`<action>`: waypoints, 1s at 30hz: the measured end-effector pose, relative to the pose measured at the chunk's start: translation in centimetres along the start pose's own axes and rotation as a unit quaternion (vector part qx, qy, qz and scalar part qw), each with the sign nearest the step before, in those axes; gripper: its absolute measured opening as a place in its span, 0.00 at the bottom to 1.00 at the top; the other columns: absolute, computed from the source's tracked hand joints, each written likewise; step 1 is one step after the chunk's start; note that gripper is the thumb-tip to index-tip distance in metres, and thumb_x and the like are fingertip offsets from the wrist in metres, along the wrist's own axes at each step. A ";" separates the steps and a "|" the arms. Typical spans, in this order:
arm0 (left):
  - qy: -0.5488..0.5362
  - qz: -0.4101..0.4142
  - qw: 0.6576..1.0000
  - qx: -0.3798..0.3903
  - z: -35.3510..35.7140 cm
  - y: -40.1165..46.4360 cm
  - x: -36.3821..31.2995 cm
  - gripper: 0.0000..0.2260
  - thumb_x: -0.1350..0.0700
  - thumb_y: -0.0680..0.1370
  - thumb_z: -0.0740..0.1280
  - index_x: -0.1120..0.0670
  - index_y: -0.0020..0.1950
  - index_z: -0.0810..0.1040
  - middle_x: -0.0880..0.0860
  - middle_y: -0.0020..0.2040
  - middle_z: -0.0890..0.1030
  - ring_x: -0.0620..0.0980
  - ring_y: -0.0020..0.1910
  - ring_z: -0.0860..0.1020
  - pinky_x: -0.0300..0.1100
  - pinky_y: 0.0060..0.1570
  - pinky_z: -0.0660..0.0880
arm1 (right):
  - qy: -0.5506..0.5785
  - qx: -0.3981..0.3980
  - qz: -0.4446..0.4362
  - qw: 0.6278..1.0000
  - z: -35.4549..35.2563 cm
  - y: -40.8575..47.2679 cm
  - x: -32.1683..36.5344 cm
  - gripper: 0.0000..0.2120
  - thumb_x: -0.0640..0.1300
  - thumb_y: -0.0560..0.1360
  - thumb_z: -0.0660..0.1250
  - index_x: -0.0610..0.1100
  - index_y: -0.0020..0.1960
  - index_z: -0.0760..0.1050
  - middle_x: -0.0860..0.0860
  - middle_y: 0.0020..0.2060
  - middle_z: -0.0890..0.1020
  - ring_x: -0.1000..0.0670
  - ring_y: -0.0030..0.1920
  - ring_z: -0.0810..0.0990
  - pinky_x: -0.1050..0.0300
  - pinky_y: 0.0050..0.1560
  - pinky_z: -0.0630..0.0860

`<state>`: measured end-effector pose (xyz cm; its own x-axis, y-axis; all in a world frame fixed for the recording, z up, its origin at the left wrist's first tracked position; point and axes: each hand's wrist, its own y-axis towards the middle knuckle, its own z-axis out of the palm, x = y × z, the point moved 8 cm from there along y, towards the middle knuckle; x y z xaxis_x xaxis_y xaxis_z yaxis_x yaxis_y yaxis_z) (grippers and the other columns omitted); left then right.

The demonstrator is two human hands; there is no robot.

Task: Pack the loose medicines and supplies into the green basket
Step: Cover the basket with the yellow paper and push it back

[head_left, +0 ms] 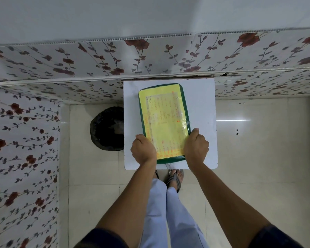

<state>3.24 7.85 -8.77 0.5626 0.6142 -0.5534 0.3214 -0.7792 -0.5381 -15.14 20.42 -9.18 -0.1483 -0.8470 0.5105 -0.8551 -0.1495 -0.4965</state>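
On the white table [200, 104], set against a floral wall panel [61, 65], the green basket [184, 104] is placed lengthwise, its top covered by a yellow printed sheet [165, 119]. Its near corners are gripped by the left hand [143, 149] and right hand [196, 146], fingers curled closed around the rim. A black bin [107, 129] is seen beside the table.

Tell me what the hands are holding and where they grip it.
Both hold the green basket, covered by a yellow sheet. The left hand has its grip on the near left edge, the right hand on the near right edge.
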 end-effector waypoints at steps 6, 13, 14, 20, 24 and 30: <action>-0.002 0.006 1.000 0.007 0.2 0.2 0.1 0.18 0.53 0.79 0.50 0.59 0.36 0.73 0.56 0.38 0.77 0.57 0.37 0.75 0.45 0.39 0.71 | -0.036 -0.002 -0.047 0.998 0.1 0.0 0.7 0.24 0.50 0.70 0.38 0.39 0.40 0.69 0.40 0.33 0.76 0.41 0.35 0.74 0.50 0.37 0.70; 0.005 0.011 0.999 0.032 0.3 0.0 -0.1 0.18 0.52 0.79 0.49 0.58 0.38 0.73 0.55 0.40 0.77 0.54 0.35 0.75 0.45 0.37 0.74 | -0.029 0.012 -0.054 0.998 -0.1 -0.2 1.0 0.19 0.49 0.70 0.38 0.41 0.38 0.64 0.45 0.29 0.74 0.43 0.32 0.72 0.56 0.32 0.67; 0.007 0.014 0.999 0.036 0.3 0.1 -0.1 0.18 0.52 0.79 0.49 0.59 0.38 0.72 0.55 0.40 0.76 0.53 0.34 0.75 0.43 0.36 0.72 | -0.024 0.016 -0.054 0.998 0.0 -0.2 0.9 0.19 0.49 0.71 0.38 0.42 0.37 0.64 0.47 0.28 0.73 0.44 0.31 0.72 0.57 0.31 0.66; 0.033 0.077 0.994 0.065 1.1 0.9 -1.6 0.18 0.53 0.80 0.49 0.58 0.37 0.71 0.55 0.40 0.76 0.53 0.37 0.74 0.45 0.37 0.69 | 0.045 0.015 -0.033 0.998 -0.1 -0.6 -0.2 0.23 0.57 0.79 0.43 0.46 0.36 0.67 0.51 0.29 0.73 0.50 0.31 0.73 0.59 0.30 0.66; 0.043 0.117 0.990 0.069 1.6 1.0 -2.7 0.20 0.52 0.80 0.49 0.56 0.32 0.69 0.54 0.37 0.75 0.54 0.37 0.73 0.43 0.36 0.67 | 0.036 0.017 -0.055 0.998 -0.1 -0.7 -0.7 0.23 0.59 0.79 0.44 0.42 0.43 0.67 0.52 0.30 0.71 0.52 0.30 0.71 0.58 0.28 0.64; 0.040 0.101 0.991 0.078 1.3 0.4 -1.6 0.21 0.51 0.80 0.48 0.56 0.31 0.69 0.51 0.33 0.74 0.51 0.34 0.73 0.42 0.35 0.69 | 0.026 0.027 -0.073 0.997 -0.1 -0.7 -1.0 0.23 0.58 0.79 0.45 0.42 0.44 0.67 0.51 0.30 0.71 0.48 0.32 0.73 0.56 0.33 0.69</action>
<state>1.53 6.72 -8.92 0.6640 0.4311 -0.6110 0.0774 -0.8523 -0.5173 -14.43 21.48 -9.24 -0.0507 -0.7870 0.6148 -0.8411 -0.2983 -0.4512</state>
